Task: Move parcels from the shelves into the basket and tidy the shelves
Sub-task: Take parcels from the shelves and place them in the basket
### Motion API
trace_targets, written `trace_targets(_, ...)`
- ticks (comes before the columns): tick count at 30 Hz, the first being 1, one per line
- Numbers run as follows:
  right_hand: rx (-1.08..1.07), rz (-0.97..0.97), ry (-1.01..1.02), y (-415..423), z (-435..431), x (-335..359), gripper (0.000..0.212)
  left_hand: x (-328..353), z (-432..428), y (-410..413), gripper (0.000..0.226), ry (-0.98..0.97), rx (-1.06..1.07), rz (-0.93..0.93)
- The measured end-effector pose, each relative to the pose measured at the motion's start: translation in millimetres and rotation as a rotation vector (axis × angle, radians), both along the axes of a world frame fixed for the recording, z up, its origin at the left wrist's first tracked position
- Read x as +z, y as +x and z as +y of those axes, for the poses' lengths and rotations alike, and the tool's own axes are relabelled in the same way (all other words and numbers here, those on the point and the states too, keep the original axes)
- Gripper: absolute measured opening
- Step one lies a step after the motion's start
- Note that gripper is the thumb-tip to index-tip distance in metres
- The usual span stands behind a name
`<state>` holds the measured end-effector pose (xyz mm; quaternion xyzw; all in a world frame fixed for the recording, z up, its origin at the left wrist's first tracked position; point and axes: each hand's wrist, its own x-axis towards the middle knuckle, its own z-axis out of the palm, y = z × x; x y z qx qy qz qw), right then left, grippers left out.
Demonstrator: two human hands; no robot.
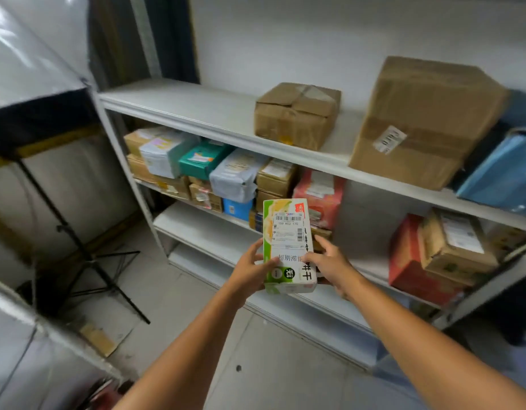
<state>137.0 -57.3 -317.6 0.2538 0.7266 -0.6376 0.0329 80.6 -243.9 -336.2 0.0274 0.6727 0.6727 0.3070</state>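
Standing upright in mid-air before the shelves (196, 108), a box (287, 232) is clasped at its lower edges by the left grip (250, 270) and the right grip (330, 263), fingers curled round it.

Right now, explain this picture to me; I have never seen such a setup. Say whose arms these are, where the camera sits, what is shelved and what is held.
No machine here: the bare arms belong to a person wearing one wide-angle camera on the head, so you look forward and down with them. The left hand and right hand grip a green and white box bearing a shipping label, in front of white shelves. The top shelf carries a small brown carton, a large brown carton and a blue bag. The shelf below is packed with parcels, a teal box among them. No basket is in view.
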Motion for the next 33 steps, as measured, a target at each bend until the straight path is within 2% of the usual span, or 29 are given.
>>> trace_targets(4, 0.108, 0.026, -0.018, -41.6, -48.0, 7.8, 0.072, 14.3, -52.6, -13.0, 0.072, -0.029, 0.148, 0.052)
trace_targets(13, 0.405, 0.087, -0.084, -131.1, -138.1, 7.6, 0.071, 38.6, -139.1, -32.6, 0.059, -0.121, 0.472, 0.162)
trace_targets(16, 0.553, 0.065, -0.101, -151.6, -154.5, 9.1, 0.051, 33.6, -156.0, -37.5, 0.056, -0.146, 0.584, 0.141)
trace_targets(21, 0.808, 0.036, -0.108, -178.1, -188.4, 10.9, 0.067, 29.6, -176.0, -26.6, 0.049, -0.154, 0.810, 0.107)
trace_targets(27, 1.066, 0.027, -0.092, -159.0, -247.7, 10.8, 0.066, 29.3, -211.9, 29.7, 0.071, -0.186, 1.069, 0.009)
trace_targets(30, 1.201, 0.019, -0.094, -132.5, -277.1, 10.1, 0.060, 29.6, -226.7, 71.2, 0.073, -0.187, 1.178, -0.033)
trace_targets(33, 1.315, 0.044, -0.057, -100.5, -302.8, 10.5, 0.066, 24.6, -239.4, 115.9, 0.078, -0.222, 1.283, -0.045)
